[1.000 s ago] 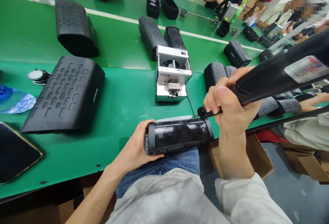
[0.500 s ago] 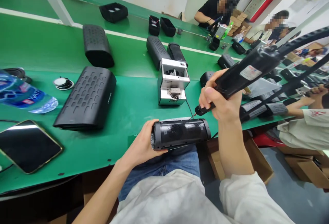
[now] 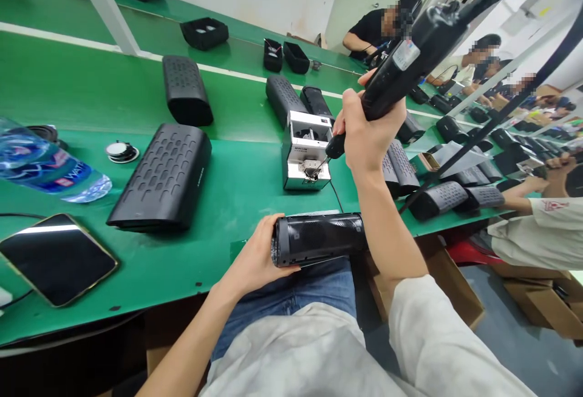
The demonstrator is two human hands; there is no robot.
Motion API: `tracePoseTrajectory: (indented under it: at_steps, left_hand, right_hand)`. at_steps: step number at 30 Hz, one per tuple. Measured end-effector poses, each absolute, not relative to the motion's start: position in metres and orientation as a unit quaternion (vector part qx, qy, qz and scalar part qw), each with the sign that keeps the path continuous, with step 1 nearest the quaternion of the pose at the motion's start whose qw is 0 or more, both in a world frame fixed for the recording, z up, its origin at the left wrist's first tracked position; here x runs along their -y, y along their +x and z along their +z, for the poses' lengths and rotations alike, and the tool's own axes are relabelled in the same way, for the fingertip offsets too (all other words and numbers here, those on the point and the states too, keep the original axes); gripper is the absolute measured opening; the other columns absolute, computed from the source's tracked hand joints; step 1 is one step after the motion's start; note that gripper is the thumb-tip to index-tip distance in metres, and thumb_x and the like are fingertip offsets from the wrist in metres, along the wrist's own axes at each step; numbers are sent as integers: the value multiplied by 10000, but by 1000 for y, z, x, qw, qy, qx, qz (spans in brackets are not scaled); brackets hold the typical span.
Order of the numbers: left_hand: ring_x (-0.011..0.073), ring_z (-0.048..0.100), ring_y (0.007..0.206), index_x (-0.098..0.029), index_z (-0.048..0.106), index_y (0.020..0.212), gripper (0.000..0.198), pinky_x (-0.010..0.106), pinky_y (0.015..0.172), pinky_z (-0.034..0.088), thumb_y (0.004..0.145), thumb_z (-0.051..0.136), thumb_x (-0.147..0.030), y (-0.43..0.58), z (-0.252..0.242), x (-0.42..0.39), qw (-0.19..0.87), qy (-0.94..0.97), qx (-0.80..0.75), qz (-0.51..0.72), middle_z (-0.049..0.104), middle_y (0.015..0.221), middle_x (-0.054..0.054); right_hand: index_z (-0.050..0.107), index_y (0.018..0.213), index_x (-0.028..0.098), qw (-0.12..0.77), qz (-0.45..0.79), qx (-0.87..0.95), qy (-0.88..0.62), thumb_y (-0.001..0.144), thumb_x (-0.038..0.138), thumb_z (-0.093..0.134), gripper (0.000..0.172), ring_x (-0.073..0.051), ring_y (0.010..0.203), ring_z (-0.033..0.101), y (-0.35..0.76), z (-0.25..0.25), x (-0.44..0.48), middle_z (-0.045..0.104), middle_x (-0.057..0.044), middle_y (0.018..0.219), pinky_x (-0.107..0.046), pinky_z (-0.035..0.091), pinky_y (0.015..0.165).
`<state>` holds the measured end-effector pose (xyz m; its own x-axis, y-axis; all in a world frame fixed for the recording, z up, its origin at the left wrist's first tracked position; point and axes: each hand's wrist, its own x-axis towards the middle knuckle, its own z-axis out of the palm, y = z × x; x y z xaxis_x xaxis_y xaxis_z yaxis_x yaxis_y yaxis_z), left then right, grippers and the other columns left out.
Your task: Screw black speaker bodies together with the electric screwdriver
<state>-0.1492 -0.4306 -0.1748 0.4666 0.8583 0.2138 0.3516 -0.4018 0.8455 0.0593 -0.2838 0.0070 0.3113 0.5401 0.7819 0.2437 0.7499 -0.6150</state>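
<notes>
Centrally, the left hand clenches its fingers round the end of a black cylindrical speaker, held sideways at the near edge of the green worktop, above the lap. The right hand has its fingers grasping a black screwdriver, whose tip meets the front of one silver feeder just beyond the speaker. The right forearm crosses the speaker's far end and hides part of a cluster of covers on the right.

Left of the feeder lie one large cover and one smaller cover. Two ribbed covers sit right behind the feeder. One phone, one bottle and one round part lie far left. Three trays stand at the back. A co-worker's arm reaches in from the right.
</notes>
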Motion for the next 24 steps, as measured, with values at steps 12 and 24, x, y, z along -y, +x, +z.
tracePoseTrajectory:
  at_steps: [12,24]
  left_hand:
    - [388,617,1437,-271,357,1580,975,568,1200,555,817,956,-368,-151,-177,430,377,777,-392,317,553,1545,167]
    - [389,663,1384,-282,404,1567,929,551,1171,586,821,930,-458,-151,-183,428,360,778,-406,316,584,1511,143]
  right_hand:
    - [586,991,326,736,158,569,-330,907,474,903,360,-107,407,381,88,20,307,423,132,569,-307,356,438]
    - [672,936,324,711,120,554,-415,809,286,884,250,-145,416,413,154,59,391,449,77,577,-322,358,416]
